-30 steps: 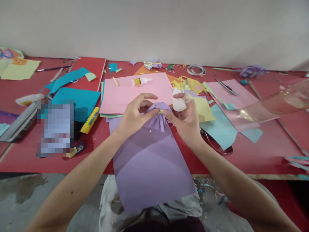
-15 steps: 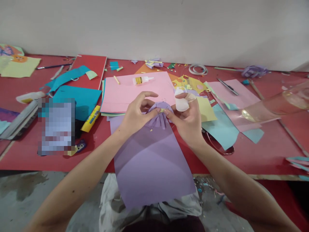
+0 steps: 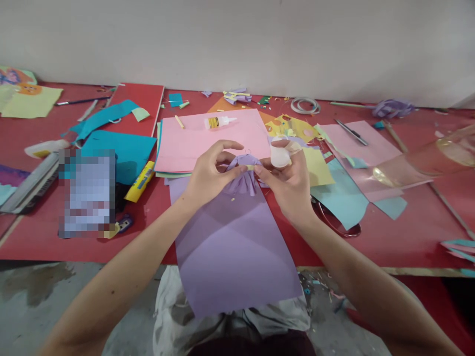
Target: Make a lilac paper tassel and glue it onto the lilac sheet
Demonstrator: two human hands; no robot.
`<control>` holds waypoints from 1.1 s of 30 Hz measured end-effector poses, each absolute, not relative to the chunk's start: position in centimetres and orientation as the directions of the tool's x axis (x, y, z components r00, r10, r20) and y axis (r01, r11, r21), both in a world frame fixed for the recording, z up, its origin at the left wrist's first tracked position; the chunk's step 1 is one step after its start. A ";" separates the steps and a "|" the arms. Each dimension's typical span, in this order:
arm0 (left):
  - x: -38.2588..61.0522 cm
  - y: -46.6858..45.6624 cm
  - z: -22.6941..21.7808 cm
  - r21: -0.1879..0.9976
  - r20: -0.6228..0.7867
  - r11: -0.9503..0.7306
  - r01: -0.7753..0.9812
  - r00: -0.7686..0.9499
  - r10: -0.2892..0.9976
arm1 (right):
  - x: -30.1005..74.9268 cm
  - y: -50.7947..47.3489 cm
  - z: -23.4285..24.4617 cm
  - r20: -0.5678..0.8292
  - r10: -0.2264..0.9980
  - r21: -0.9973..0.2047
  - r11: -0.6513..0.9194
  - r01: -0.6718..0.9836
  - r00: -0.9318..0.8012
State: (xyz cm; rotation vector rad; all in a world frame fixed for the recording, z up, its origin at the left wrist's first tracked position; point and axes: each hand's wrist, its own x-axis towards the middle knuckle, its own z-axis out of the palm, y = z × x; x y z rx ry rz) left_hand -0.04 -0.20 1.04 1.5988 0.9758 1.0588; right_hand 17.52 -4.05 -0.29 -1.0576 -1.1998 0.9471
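I see a lilac pleated paper piece (image 3: pixel 243 179) on a lilac sheet (image 3: pixel 233 247), pink sheet (image 3: pixel 211 141) beyond it, yellow-labelled glue bottle (image 3: pixel 218 122), red table (image 3: pixel 408 232)

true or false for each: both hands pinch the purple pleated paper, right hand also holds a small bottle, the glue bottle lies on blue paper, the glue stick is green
1. Both hands, left hand and right hand, pinch the pleated paper. True.
2. The right hand also holds a small bottle. True.
3. The glue bottle lies on blue paper. False: it lies on the pink sheet.
4. The glue stick is green. False: it is yellow.
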 end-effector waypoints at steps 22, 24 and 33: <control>0.3 0.3 -0.3 0.993 0.099 -0.116 0.019 0.408 0.908 | 17.8 -3.5 -1.0 0.196 0.968 -0.971 0.214 -0.105 0.159; 0.2 0.2 -0.3 0.996 0.079 -0.092 0.012 0.421 0.904 | 17.8 -3.5 -1.0 0.183 0.972 -0.974 0.199 -0.105 0.147; 0.0 0.3 -0.3 0.987 0.111 -0.147 0.062 0.394 0.913 | 18.2 -3.2 -1.3 0.163 0.979 -0.981 0.174 -0.086 0.124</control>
